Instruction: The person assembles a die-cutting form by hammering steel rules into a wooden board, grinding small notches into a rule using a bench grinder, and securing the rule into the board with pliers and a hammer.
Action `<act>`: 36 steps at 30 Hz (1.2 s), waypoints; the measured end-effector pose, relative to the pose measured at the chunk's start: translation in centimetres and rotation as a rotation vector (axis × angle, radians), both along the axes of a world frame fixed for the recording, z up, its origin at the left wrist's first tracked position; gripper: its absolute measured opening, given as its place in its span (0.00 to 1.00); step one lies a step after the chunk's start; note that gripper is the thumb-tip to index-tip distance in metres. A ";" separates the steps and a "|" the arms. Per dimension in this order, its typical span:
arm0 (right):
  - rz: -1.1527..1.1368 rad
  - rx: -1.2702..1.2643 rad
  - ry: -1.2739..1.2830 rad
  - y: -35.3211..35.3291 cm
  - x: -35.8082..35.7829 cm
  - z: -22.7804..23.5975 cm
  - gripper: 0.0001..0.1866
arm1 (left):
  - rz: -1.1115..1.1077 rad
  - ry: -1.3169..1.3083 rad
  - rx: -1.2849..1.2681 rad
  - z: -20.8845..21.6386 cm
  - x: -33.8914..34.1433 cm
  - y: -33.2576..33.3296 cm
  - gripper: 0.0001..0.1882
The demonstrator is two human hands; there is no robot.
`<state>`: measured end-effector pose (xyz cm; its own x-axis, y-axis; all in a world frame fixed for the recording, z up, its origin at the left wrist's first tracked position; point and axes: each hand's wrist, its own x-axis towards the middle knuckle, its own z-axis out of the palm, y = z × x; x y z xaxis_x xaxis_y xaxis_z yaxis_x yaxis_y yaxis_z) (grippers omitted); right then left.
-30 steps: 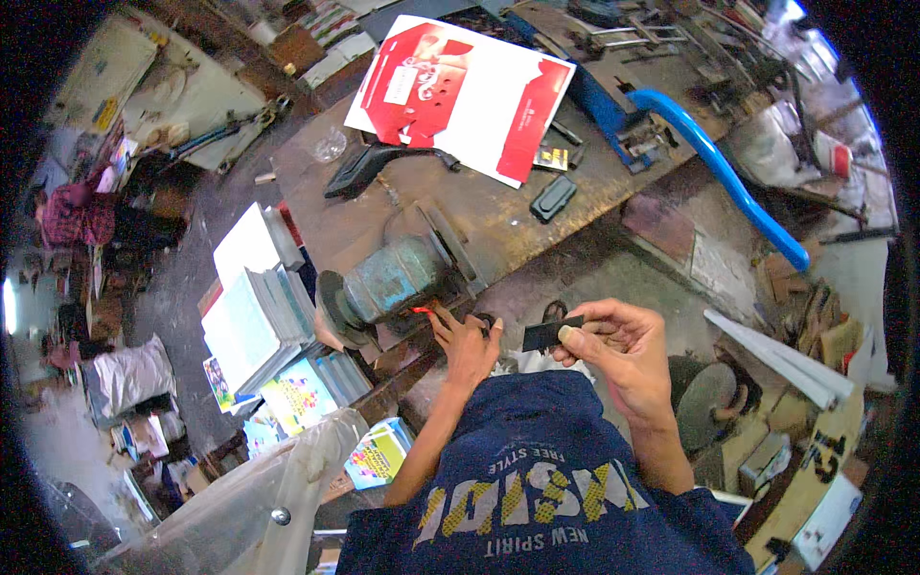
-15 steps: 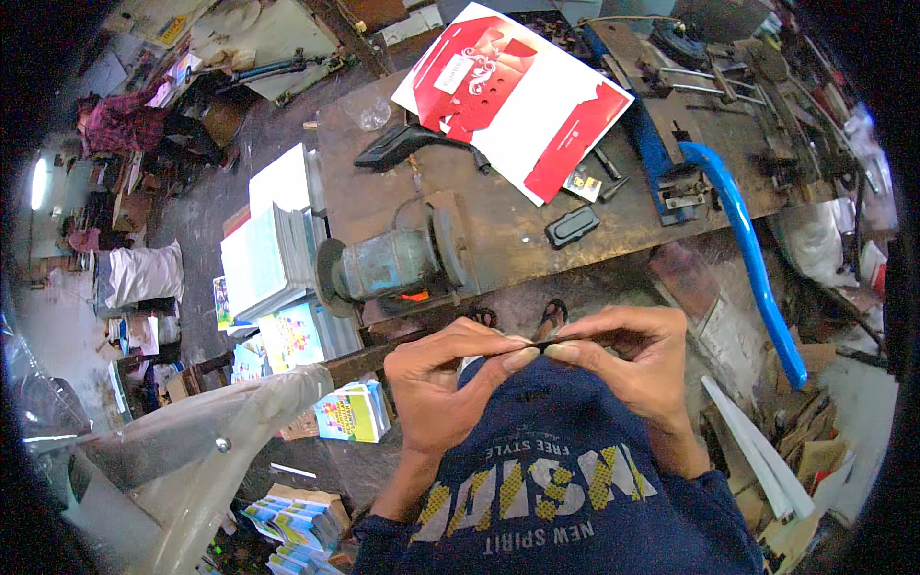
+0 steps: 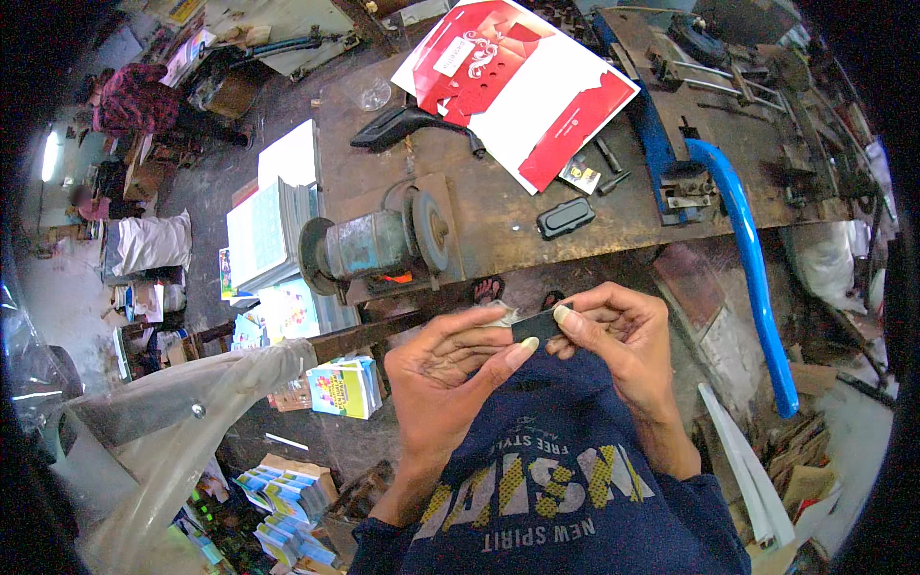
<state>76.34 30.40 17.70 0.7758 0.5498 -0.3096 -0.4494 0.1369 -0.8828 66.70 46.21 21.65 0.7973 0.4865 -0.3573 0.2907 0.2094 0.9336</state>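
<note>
Beside the workbench (image 3: 498, 235), both hands (image 3: 436, 369) (image 3: 628, 350) grip a dark strip (image 3: 537, 328), long axis rising rightward.

Looks like a workshop: has a bench grinder (image 3: 369, 244), a stained workbench (image 3: 503, 235) beneath it, paper stacks (image 3: 261, 238) left of it, a curved blue bar (image 3: 754, 264) well right of it.

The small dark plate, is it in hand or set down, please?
In hand: the right hand pinches one end of the plate, the left hand at the other.
</note>
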 end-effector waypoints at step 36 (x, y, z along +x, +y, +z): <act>-0.187 -0.102 0.040 9.1 -2.4 0.3 0.05 | -0.103 -0.012 0.005 -2.7 0.3 7.2 0.26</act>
